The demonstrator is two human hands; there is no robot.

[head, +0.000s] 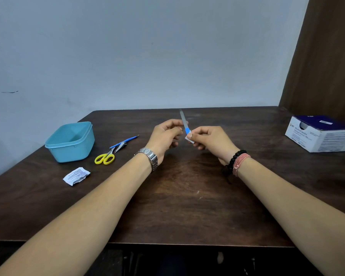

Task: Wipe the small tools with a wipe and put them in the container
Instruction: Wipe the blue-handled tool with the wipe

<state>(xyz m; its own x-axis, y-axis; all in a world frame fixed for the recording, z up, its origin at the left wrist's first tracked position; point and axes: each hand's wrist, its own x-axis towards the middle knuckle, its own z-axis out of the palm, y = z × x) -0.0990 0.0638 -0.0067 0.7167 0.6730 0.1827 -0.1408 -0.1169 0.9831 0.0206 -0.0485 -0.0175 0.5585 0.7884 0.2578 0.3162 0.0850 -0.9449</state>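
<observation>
Midair, right hand (211, 140) pinches nail file (184, 122) w/ wipe (189, 139) — left hand (165, 134) fingers curled on blade, above bench (177, 206).

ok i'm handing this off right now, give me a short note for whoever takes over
Left hand: fingers pinch the nail file at its metal blade, held above the table.
Right hand: grips the white wipe around the file's blue handle.
Blue container, far left: looks empty.
Waiting beside it: yellow scissors, nail clipper, thin blue tool. Torn wipe packet lies nearer the front; swab box far right.
Done: wipe opened, file being wiped.
Left: finish the file, wipe the other three, put all four in the container.
</observation>
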